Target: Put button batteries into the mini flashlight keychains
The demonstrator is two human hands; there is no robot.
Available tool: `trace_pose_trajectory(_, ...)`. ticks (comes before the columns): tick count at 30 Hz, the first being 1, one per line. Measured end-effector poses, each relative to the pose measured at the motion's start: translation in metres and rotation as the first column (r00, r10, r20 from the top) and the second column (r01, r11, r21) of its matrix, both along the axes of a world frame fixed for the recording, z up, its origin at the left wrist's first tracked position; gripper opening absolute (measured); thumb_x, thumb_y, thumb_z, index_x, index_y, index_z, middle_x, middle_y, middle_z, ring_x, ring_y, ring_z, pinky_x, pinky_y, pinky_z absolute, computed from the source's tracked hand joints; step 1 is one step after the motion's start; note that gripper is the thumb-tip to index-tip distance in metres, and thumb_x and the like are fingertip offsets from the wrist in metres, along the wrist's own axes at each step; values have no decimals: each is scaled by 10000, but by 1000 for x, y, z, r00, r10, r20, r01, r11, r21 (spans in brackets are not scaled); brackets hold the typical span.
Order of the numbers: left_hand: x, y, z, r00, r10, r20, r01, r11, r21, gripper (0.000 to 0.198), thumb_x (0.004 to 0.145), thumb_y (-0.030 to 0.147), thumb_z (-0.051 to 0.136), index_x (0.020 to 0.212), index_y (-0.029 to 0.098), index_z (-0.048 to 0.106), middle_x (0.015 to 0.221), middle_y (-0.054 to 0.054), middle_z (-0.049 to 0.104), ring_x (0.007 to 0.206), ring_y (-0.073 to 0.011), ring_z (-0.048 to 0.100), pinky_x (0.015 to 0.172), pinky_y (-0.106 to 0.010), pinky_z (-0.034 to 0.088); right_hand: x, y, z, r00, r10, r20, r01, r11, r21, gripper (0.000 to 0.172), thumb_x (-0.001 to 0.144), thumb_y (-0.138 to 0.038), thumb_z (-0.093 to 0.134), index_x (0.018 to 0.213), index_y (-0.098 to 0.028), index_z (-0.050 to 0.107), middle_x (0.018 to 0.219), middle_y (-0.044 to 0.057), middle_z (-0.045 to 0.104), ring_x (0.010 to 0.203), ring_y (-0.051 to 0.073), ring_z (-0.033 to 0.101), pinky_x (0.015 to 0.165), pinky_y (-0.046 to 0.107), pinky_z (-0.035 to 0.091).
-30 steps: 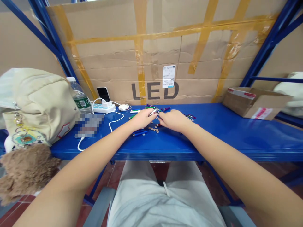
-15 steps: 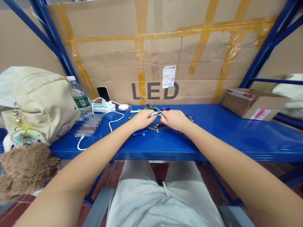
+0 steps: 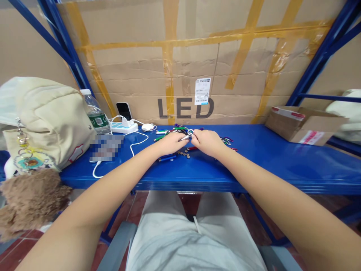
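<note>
Far L, a cream bag [image 3: 64, 109], contents hidden; next to it a capped bottle [image 3: 98, 119] w/ green label, then a white power strip [image 3: 122, 128] on the blue surface [image 3: 254, 162]. Blue tube [image 3: 167, 158] lies just nearer the edge than the L hand [image 3: 172, 143], whose fingers pinch a small silver piece [image 3: 185, 138], tip pointing R. Small discs [image 3: 188, 155] sit nearer the edge, betw. the hands. Metal ring [image 3: 190, 132] is right by the R hand [image 3: 207, 142]; can't tell if those fingers grip it. Hands partly block the coloured bits behind. Far R, open carton [image 3: 299, 126], can't see inside.
</note>
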State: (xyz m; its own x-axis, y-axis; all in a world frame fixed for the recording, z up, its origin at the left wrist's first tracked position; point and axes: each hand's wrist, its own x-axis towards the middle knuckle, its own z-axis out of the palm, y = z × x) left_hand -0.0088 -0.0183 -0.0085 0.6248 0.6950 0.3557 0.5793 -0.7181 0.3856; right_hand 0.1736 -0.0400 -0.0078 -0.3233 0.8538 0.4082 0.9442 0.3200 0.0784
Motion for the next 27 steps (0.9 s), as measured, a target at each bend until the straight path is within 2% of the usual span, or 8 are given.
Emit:
trace_pose_trajectory(4, 1, -7, 5, 999, -11, 34, 14, 996, -88, 322, 924, 381, 432, 710, 166, 540, 673, 15, 546, 646, -132, 474, 669, -268, 407, -1, -1, -1, 999, 2, 42, -2, 1000, 19, 355, 984, -330, 339, 1041, -160, 645, 942, 128, 742, 844, 259, 680, 608, 301, 303)
trace_pose_trajectory(8, -1, -10, 7, 997, -6, 79, 26, 968, -251, 344, 936, 433, 433, 773, 164, 573, 590, 34, 463, 557, -107, 410, 574, -245, 371, 0, 0, 0, 998, 15, 56, -17, 999, 42, 369, 990, -343, 335, 1031, -154, 648, 932, 131, 741, 858, 267, 683, 616, 303, 306)
trace_pose_trajectory(12, -3, -6, 4, 961, -11, 278, 151, 861, -486, 262, 924, 395, 484, 834, 174, 590, 548, 58, 344, 484, -88, 330, 498, -226, 294, 0, 0, 1, 999, 32, 42, -33, 999, 28, 364, 991, -347, 339, 1029, -150, 644, 935, 136, 738, 857, 263, 677, 628, 302, 308)
trace_pose_trajectory(15, -7, 0, 4, 931, 4, 365, 215, 801, -558, 228, 912, 378, 520, 866, 172, 604, 550, 70, 287, 469, -76, 283, 480, -216, 253, 1, 1, 0, 997, 72, -7, -72, 997, -1, 341, 985, -332, 344, 1009, -157, 635, 934, 128, 732, 831, 252, 664, 628, 304, 305)
trace_pose_trajectory(19, -14, 7, 8, 966, 18, 257, 90, 910, -404, 322, 898, 467, 545, 925, 162, 645, 589, 41, 433, 525, -85, 391, 521, -223, 336, 7, 7, -4, 959, 203, -197, -218, 974, -60, 286, 968, -299, 345, 888, -182, 593, 903, 93, 706, 759, 204, 609, 630, 291, 320)
trace_pose_trajectory(22, -18, 10, 9, 967, 48, 251, 20, 965, -262, 336, 893, 464, 551, 1008, 162, 646, 668, 15, 551, 598, -103, 497, 598, -244, 415, 13, 12, -6, 844, 301, -445, -364, 929, -62, 303, 967, -323, 336, 738, -205, 494, 769, 39, 641, 684, 161, 540, 630, 272, 348)
trace_pose_trajectory(25, -17, 10, 8, 961, 21, 277, 40, 977, -211, 316, 901, 421, 543, 1049, 158, 637, 766, -11, 623, 671, -117, 569, 678, -270, 465, 15, 13, -7, 685, 265, -678, -449, 887, -107, 314, 958, -341, 356, 679, -218, 428, 597, -22, 517, 563, 127, 456, 585, 256, 358)
trace_pose_trajectory(27, -15, 8, 6, 959, 25, 282, 35, 978, -205, 316, 898, 416, 541, 1035, 149, 642, 787, -22, 640, 685, -125, 585, 680, -275, 474, 15, 13, -7, 628, 201, -752, -472, 867, -162, 267, 943, -321, 391, 711, -214, 466, 543, -47, 476, 507, 114, 421, 547, 246, 350)
